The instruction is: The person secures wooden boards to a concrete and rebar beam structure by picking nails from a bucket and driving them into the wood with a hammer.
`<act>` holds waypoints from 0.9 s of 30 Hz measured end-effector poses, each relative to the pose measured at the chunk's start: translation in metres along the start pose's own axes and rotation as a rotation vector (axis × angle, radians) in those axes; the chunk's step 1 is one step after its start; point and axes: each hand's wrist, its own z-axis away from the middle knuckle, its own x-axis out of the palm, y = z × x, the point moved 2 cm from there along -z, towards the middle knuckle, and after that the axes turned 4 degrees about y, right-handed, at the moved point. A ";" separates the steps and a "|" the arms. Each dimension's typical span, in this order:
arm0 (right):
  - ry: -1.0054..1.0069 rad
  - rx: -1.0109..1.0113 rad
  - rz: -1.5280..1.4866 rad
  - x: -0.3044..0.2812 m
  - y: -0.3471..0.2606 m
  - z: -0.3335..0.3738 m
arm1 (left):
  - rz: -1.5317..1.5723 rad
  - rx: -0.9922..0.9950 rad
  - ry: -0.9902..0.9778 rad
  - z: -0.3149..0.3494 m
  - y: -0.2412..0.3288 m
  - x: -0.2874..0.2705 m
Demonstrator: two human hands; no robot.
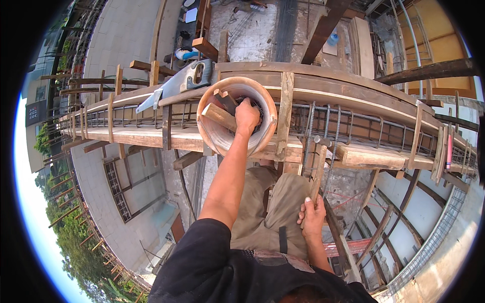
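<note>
An orange-brown bucket (271,108) with a pale inside sits on top of the timber formwork in front of me. My left hand (247,117) reaches down into it among dark loose contents too small to make out, and its fingertips are hidden. Beside that hand, a wooden handle (220,117) and a dark flat piece (226,101) lean inside the bucket. My right hand (312,216) is closed round the lower end of the wooden handle of a hammer (319,164). The hammer stands upright by my right knee, its metal head at the top.
A handsaw (177,83) lies on the formwork left of the bucket. Steel reinforcing bars (353,123) run inside the formwork boards (374,156), crossed by wooden cleats (285,116). Far below lies a floor (252,30) with a person (186,54) at the upper left. Timber props (404,197) stand at right.
</note>
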 end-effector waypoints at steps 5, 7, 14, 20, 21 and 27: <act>0.005 -0.011 -0.046 -0.001 0.002 0.000 | -0.137 -0.009 0.052 -0.003 0.014 0.000; 0.009 0.005 -0.052 0.000 -0.001 0.000 | -0.258 0.015 0.018 -0.006 0.014 0.009; 0.009 0.015 -0.074 -0.003 -0.001 -0.001 | -0.339 -0.003 0.017 0.004 0.018 0.024; 0.009 0.032 -0.074 -0.001 -0.003 -0.001 | -0.159 0.021 0.136 0.009 0.011 0.017; -0.003 0.031 -0.071 0.000 -0.003 -0.001 | -0.162 0.016 0.147 0.008 0.006 0.014; 0.011 0.035 -0.084 -0.004 0.000 -0.003 | 0.176 -0.017 -0.110 0.024 0.007 -0.034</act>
